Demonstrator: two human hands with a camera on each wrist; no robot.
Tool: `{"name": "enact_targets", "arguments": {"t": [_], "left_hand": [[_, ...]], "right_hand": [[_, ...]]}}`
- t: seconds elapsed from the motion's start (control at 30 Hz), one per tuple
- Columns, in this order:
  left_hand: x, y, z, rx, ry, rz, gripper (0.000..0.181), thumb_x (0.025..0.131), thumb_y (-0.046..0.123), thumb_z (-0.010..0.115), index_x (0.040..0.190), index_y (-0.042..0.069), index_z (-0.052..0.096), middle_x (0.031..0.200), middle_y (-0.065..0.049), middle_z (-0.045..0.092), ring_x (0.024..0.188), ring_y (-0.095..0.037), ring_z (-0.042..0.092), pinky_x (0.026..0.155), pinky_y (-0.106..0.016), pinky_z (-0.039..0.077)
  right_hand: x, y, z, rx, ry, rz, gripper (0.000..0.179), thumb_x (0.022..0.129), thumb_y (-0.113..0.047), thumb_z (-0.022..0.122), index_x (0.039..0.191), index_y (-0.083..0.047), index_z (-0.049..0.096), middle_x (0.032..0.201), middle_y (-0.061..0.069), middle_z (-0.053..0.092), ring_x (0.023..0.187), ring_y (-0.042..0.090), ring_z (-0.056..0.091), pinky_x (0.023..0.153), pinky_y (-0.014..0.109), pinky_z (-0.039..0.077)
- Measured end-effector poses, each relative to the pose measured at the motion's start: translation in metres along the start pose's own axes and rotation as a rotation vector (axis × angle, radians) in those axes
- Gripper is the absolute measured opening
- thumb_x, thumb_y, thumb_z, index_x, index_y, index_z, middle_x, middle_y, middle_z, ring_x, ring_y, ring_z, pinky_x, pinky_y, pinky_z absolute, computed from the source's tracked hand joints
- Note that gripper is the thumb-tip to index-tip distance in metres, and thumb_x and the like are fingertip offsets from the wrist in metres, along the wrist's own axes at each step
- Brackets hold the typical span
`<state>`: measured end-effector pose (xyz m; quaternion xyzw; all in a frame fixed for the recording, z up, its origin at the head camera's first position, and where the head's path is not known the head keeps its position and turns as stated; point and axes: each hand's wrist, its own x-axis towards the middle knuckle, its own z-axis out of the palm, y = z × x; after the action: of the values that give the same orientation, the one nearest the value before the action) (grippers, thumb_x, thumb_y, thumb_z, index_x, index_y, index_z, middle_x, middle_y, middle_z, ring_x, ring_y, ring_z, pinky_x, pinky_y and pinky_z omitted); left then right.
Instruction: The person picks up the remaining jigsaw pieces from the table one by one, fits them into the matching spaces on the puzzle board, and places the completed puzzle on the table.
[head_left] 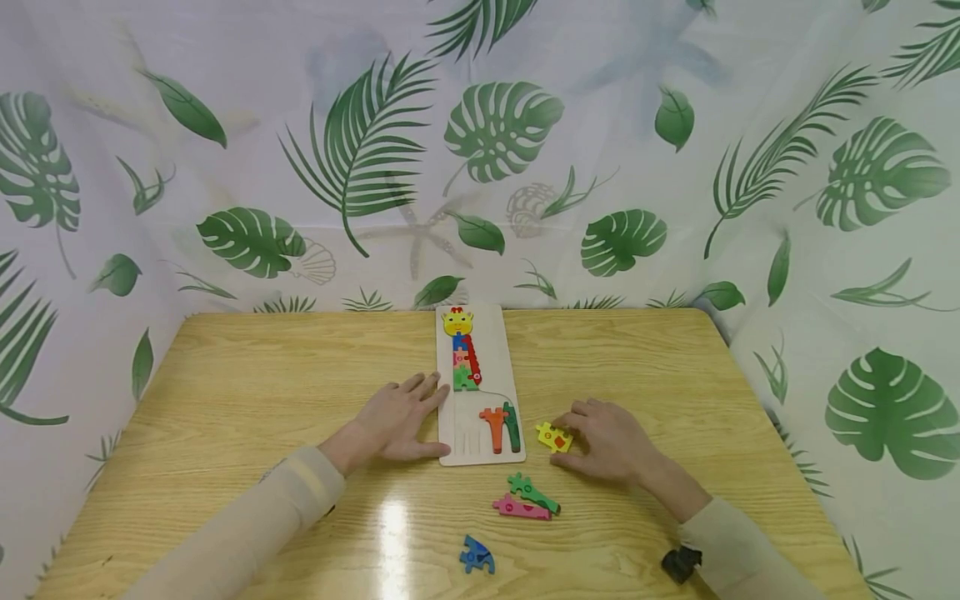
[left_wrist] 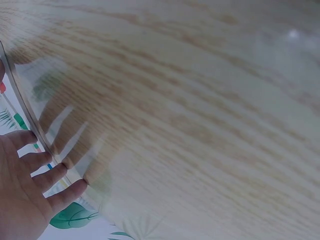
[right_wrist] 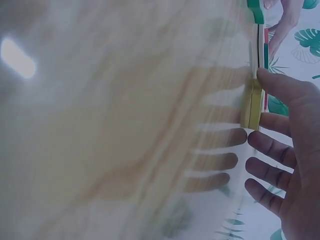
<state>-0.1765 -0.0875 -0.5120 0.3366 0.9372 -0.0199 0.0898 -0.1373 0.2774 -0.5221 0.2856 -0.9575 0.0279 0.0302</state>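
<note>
A giraffe puzzle board (head_left: 480, 454) lies on the table, its yellow head at the far end, with blue, pink, green and red pieces below that. Orange (head_left: 492, 427) and dark green (head_left: 512, 429) leg pieces sit near the board's close end. My left hand (head_left: 401, 419) rests at the board's left edge, fingers spread and thumb at the lower corner. To the right of the board, my right hand (head_left: 607, 442) pinches a yellow puzzle piece (head_left: 553, 437) between thumb and index finger. In the right wrist view that yellow piece (right_wrist: 254, 105) shows edge-on.
Loose on the table in front of the board are a green leg piece (head_left: 536, 493), a pink leg piece (head_left: 523, 507) and a blue piece (head_left: 476, 556). A leaf-patterned cloth (head_left: 525, 242) hangs behind the wooden table (head_left: 285, 375).
</note>
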Motion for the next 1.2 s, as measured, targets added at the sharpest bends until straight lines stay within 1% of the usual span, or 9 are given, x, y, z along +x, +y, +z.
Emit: {"name": "enact_targets", "arguments": {"t": [0.13,0.27,0.37,0.5,0.57,0.9,1.07,1.2], "left_hand": [[0.000,0.000,0.001,0.003,-0.002,-0.001,0.100,0.095,0.080,0.048,0.167,0.013,0.031,0.175,-0.015,0.030,0.158,-0.039,0.037,0.118,-0.057,0.048],[0.000,0.000,0.001,0.004,0.000,0.001,0.099,0.095,0.080,0.048,0.167,0.013,0.032,0.175,-0.015,0.030,0.158,-0.040,0.038,0.117,-0.057,0.049],[0.000,-0.001,0.001,0.008,0.007,0.004,0.099,0.095,0.079,0.048,0.167,0.013,0.032,0.174,-0.016,0.031,0.158,-0.040,0.038,0.117,-0.057,0.049],[-0.001,-0.001,0.002,0.010,0.013,0.005,0.099,0.095,0.079,0.048,0.167,0.012,0.032,0.174,-0.016,0.031,0.157,-0.040,0.039,0.117,-0.057,0.049],[-0.001,-0.001,0.002,0.008,0.011,0.004,0.099,0.095,0.079,0.047,0.167,0.012,0.032,0.174,-0.016,0.031,0.158,-0.041,0.038,0.117,-0.057,0.049],[0.000,-0.001,0.001,0.006,0.009,0.009,0.099,0.096,0.079,0.047,0.167,0.012,0.032,0.174,-0.016,0.030,0.158,-0.041,0.038,0.118,-0.058,0.048],[0.000,-0.001,-0.001,0.013,0.003,0.008,0.099,0.096,0.079,0.047,0.167,0.012,0.032,0.174,-0.016,0.031,0.157,-0.041,0.039,0.117,-0.058,0.049],[0.000,0.000,-0.001,0.018,-0.010,0.002,0.100,0.096,0.080,0.046,0.167,0.013,0.031,0.175,-0.015,0.030,0.158,-0.040,0.037,0.118,-0.058,0.048]], "right_hand": [[-0.003,0.002,0.001,0.004,0.022,-0.026,0.047,0.087,-0.060,0.077,0.116,-0.023,0.078,0.093,-0.009,0.066,0.077,0.005,0.051,0.068,0.025,0.046],[-0.006,0.005,0.003,0.011,0.030,-0.036,0.044,0.087,-0.057,0.077,0.116,-0.024,0.079,0.093,-0.010,0.065,0.079,0.004,0.051,0.069,0.024,0.047],[-0.009,0.007,0.004,0.019,0.041,-0.043,0.042,0.086,-0.054,0.079,0.114,-0.023,0.079,0.091,-0.010,0.064,0.076,0.004,0.048,0.066,0.023,0.043],[-0.012,0.009,0.004,0.024,0.051,-0.041,0.039,0.084,-0.051,0.080,0.112,-0.023,0.079,0.088,-0.011,0.060,0.073,0.004,0.042,0.063,0.020,0.035],[-0.013,0.010,0.004,0.017,0.056,-0.042,0.038,0.084,-0.051,0.080,0.111,-0.023,0.078,0.088,-0.011,0.060,0.073,0.003,0.042,0.063,0.020,0.034],[-0.014,0.009,0.003,-0.052,0.071,-0.051,0.039,0.086,-0.057,0.080,0.108,-0.024,0.079,0.092,-0.008,0.064,0.078,0.007,0.052,0.067,0.026,0.047],[-0.015,0.008,0.004,-0.096,0.121,-0.071,0.041,0.084,-0.060,0.081,0.100,-0.023,0.078,0.090,-0.007,0.065,0.079,0.011,0.057,0.071,0.032,0.053],[-0.016,0.008,0.004,-0.133,0.163,-0.082,0.043,0.081,-0.063,0.082,0.095,-0.022,0.077,0.087,-0.007,0.066,0.078,0.013,0.060,0.071,0.036,0.054]]}}
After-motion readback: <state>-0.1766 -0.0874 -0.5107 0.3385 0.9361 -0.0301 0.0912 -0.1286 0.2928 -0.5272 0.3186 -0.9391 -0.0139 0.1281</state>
